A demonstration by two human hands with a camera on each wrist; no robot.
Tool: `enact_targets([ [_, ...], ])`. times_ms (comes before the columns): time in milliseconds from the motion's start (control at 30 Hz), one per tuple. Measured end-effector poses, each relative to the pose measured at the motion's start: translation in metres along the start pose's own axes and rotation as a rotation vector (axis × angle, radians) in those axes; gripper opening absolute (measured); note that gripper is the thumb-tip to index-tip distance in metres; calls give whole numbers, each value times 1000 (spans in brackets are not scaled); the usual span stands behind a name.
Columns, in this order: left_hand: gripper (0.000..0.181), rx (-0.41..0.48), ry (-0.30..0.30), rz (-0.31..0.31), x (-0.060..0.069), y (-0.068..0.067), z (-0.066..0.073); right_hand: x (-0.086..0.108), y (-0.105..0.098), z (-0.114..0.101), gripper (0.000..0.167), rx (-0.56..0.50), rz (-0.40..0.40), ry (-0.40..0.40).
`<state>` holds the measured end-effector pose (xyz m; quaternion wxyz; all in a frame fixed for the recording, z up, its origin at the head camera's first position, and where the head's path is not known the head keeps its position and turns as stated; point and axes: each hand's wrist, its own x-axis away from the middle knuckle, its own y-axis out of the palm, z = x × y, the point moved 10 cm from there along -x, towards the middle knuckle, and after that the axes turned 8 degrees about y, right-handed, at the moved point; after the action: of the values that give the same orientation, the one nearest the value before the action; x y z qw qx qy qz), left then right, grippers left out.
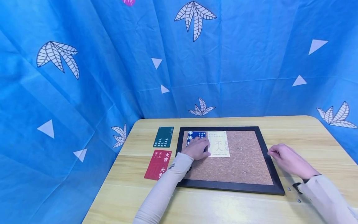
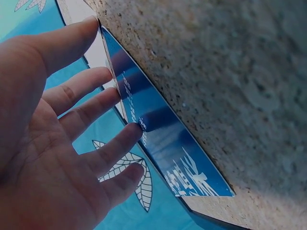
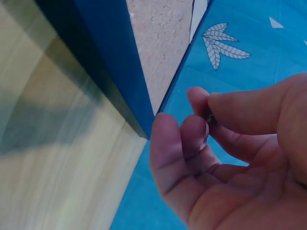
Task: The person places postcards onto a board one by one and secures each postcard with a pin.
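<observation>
My left hand (image 1: pixel 197 148) rests its fingertips on a blue card (image 2: pixel 165 136) with white characters. This card lies at the upper left of a black-framed cork board (image 1: pixel 237 168). Beside it on the cork is a cream card (image 1: pixel 218 140), which my left thumb reaches towards. Past the board's right edge, my right hand (image 1: pixel 288 158) is raised a little and pinches a small metal thumbtack (image 3: pixel 211 119) between thumb and fingers. Much of the tack is hidden by the fingertips.
A green card (image 1: pixel 163 137) and a red card (image 1: pixel 158 165) lie on the wooden table (image 1: pixel 126 186) left of the board. Small metal tacks (image 1: pixel 299 200) lie near the right forearm. A blue patterned curtain (image 1: pixel 251 62) hangs behind.
</observation>
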<state>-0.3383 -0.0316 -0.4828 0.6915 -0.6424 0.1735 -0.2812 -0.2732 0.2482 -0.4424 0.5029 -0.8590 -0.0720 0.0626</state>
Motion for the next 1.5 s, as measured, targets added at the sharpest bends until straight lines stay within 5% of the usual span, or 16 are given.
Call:
enact_targets([
  [333,38,-2,-3,0,-1,0,0,-19,-4,-17,13,-83,6,-22],
  [933,39,6,4,4,1,-1,1,-58,2,-32,23,-167,-10,55],
  [1500,38,3,4,6,2,-3,2,-90,6,-48,20,-168,7,49],
])
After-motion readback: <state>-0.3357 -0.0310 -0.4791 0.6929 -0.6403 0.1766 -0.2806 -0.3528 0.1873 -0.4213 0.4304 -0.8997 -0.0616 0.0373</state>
